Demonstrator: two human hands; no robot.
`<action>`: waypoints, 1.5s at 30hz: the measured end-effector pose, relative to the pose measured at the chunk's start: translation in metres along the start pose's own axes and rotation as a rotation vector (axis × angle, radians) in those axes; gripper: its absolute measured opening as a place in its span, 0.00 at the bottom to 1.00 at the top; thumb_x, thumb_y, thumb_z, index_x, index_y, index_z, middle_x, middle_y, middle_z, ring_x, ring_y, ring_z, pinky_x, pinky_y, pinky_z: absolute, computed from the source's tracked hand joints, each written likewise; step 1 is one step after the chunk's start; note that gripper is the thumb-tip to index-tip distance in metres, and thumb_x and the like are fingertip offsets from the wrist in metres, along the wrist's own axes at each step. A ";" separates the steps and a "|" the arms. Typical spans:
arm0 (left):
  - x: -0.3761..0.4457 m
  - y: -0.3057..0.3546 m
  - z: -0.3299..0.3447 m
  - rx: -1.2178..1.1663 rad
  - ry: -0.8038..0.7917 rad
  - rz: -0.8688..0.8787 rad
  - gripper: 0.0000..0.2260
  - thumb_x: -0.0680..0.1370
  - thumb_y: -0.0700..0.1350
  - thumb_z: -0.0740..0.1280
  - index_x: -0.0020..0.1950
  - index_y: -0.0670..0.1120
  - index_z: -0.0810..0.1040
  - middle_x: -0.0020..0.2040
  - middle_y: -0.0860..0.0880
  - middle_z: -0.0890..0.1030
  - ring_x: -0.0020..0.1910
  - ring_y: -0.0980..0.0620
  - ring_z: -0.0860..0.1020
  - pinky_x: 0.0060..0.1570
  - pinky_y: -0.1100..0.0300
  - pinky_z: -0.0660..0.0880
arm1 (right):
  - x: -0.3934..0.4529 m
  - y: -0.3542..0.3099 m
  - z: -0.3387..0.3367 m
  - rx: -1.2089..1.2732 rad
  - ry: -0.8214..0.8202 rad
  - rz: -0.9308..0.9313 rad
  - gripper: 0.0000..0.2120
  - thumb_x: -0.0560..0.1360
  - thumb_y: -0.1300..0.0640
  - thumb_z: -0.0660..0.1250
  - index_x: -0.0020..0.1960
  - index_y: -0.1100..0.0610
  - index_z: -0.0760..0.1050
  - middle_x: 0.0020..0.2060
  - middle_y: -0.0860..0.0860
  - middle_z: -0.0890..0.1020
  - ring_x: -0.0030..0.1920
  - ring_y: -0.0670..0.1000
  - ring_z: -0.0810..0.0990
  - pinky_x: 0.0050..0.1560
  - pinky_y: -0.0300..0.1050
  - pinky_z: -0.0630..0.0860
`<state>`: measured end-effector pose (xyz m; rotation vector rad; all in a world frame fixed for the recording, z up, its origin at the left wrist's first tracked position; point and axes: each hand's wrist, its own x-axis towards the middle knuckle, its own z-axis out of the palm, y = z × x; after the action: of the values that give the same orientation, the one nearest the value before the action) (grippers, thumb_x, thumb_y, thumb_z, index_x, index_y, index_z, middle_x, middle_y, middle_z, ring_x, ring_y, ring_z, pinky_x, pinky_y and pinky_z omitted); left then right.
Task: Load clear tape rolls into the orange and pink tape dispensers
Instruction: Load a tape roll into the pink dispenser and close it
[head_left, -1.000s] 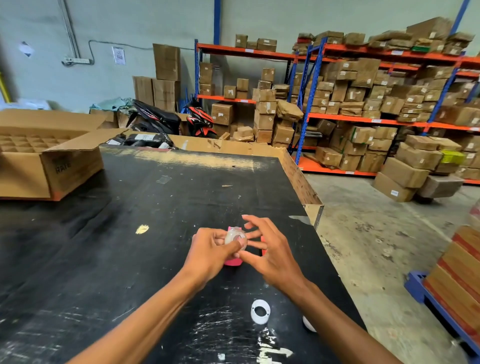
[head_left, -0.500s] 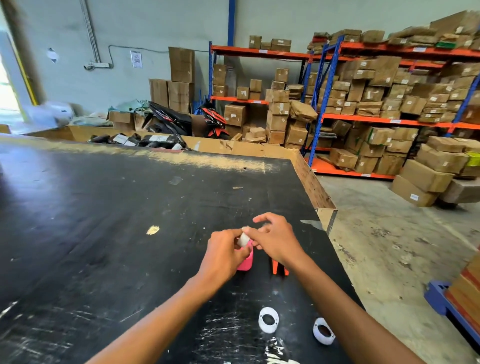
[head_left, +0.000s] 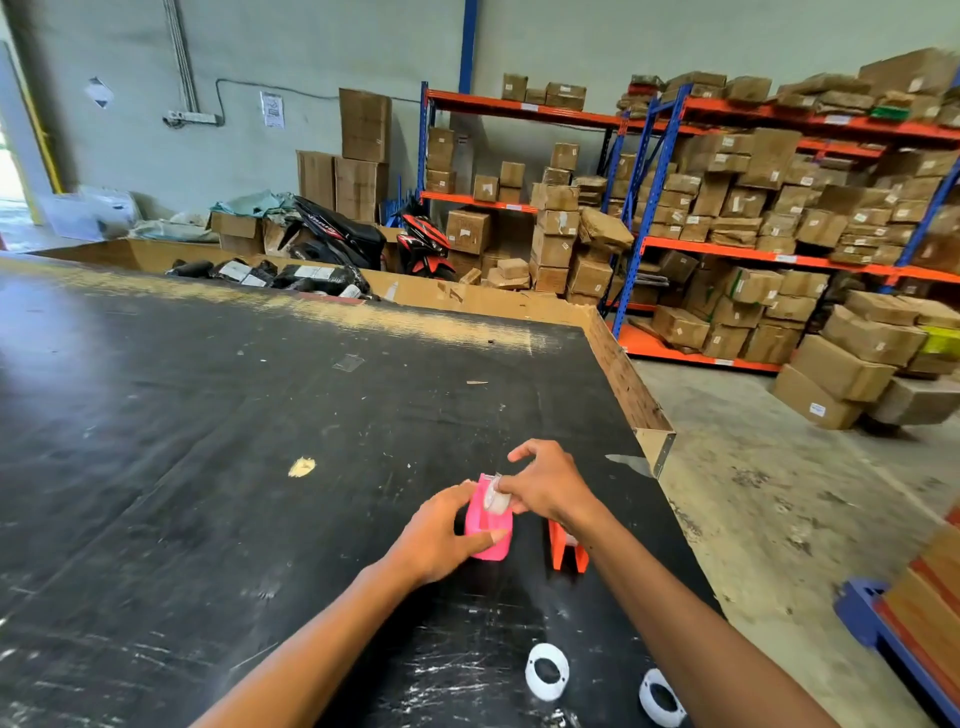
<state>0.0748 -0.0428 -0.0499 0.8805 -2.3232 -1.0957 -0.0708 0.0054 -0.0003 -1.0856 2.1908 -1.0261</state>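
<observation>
- On a scuffed black table (head_left: 208, 467), a left hand (head_left: 441, 535) wraps the pink tape dispenser (head_left: 485, 525), fingers curled round its side.
- The right hand (head_left: 550, 486) pinches a clear tape roll (head_left: 497, 500) at the dispenser's top.
- The orange tape dispenser (head_left: 563, 551) stands just beside it, under the right wrist.
- Two white rings (head_left: 546, 671) lie nearer the camera.
</observation>
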 end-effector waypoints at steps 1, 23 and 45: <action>0.001 -0.006 0.002 -0.013 0.006 0.005 0.19 0.72 0.49 0.73 0.62 0.49 0.78 0.51 0.62 0.79 0.52 0.64 0.76 0.55 0.65 0.69 | 0.003 0.003 0.004 -0.024 -0.013 0.009 0.21 0.64 0.60 0.74 0.55 0.57 0.73 0.50 0.62 0.81 0.39 0.57 0.86 0.46 0.54 0.84; 0.002 -0.026 0.010 -0.028 0.077 -0.069 0.35 0.61 0.68 0.68 0.66 0.55 0.76 0.61 0.53 0.83 0.61 0.53 0.79 0.62 0.49 0.74 | 0.017 0.018 0.014 -0.109 -0.149 0.003 0.16 0.65 0.57 0.78 0.50 0.63 0.82 0.42 0.51 0.80 0.46 0.49 0.77 0.45 0.40 0.72; 0.001 -0.021 0.009 -0.035 0.064 -0.084 0.28 0.68 0.58 0.73 0.67 0.53 0.74 0.61 0.50 0.82 0.61 0.50 0.79 0.62 0.52 0.74 | 0.033 0.025 0.000 -0.199 -0.218 -0.256 0.06 0.70 0.55 0.71 0.41 0.57 0.84 0.33 0.54 0.81 0.35 0.48 0.76 0.42 0.48 0.75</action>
<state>0.0765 -0.0488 -0.0717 0.9928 -2.2260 -1.1222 -0.1006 -0.0121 -0.0233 -1.5245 2.0456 -0.7590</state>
